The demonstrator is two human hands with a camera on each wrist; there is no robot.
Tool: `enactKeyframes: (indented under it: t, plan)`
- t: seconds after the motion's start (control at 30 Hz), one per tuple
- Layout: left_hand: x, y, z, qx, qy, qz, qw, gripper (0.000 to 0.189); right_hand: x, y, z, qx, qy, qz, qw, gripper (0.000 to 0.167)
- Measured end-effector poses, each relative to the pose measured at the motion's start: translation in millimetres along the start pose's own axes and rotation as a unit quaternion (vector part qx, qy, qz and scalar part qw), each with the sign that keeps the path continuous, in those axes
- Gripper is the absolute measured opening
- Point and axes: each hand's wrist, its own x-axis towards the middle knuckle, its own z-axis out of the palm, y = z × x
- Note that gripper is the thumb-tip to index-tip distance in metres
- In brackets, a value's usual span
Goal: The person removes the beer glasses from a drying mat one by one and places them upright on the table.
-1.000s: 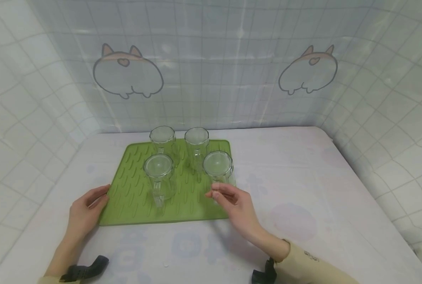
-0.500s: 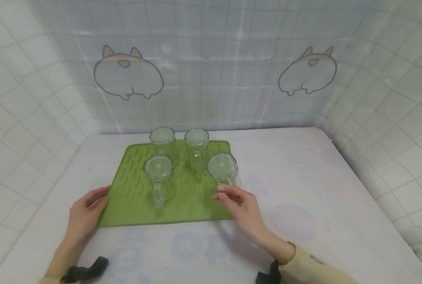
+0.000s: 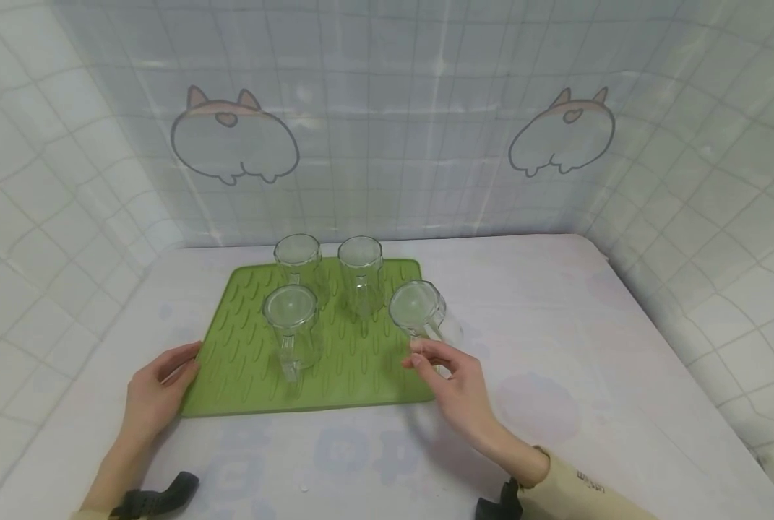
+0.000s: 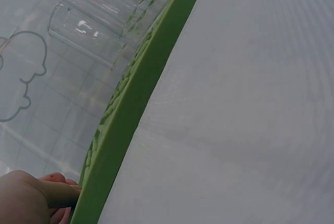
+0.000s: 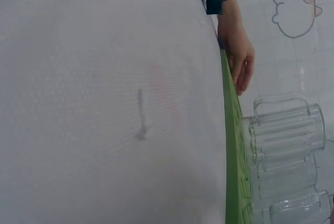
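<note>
A clear glass beer mug (image 3: 418, 303) stands out at the right edge of a green ribbed mat (image 3: 243, 390), tilted and overlapping that edge in the head view. Its handle is pinched between the thumb and fingers of my right hand (image 3: 454, 379). My left hand (image 3: 159, 386) rests at the mat's left edge, thumb and fingertips touching it; the left wrist view shows this hand (image 4: 31, 198) at the mat's thick rim. More glass mugs are on the mat: a front one (image 3: 292, 310), a back left one (image 3: 298, 253) and a back middle one (image 3: 360, 260).
A pale printed cloth (image 3: 556, 318) covers the table around the mat. Behind it rises a grid-patterned curtain (image 3: 387, 166) with cartoon animal outlines, and similar sheets (image 3: 712, 217) stand at both sides. Black wrist mounts (image 3: 159, 495) sit below the hands.
My right hand has shifted to the right, carrying the pinched mug toward and over the mat's right edge, and the mug has turned a little. The left hand and other mugs stay in place.
</note>
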Motion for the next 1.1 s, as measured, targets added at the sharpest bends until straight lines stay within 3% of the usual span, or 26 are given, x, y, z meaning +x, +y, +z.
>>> enactKeyframes:
  t: [0.63, 1.1]
  plan:
    - [0.2, 1.7, -3.2, 0.014, -0.003, -0.009, 0.9999, 0.043, 1.3, 2, -7, -0.036, 0.027, -0.005, 0.999, 0.019]
    - [0.1, 1.9, -0.3, 0.012, -0.003, -0.011, 0.9999, 0.044, 2.8, 3, -10, -0.052, 0.05, -0.054, 0.9959, 0.021]
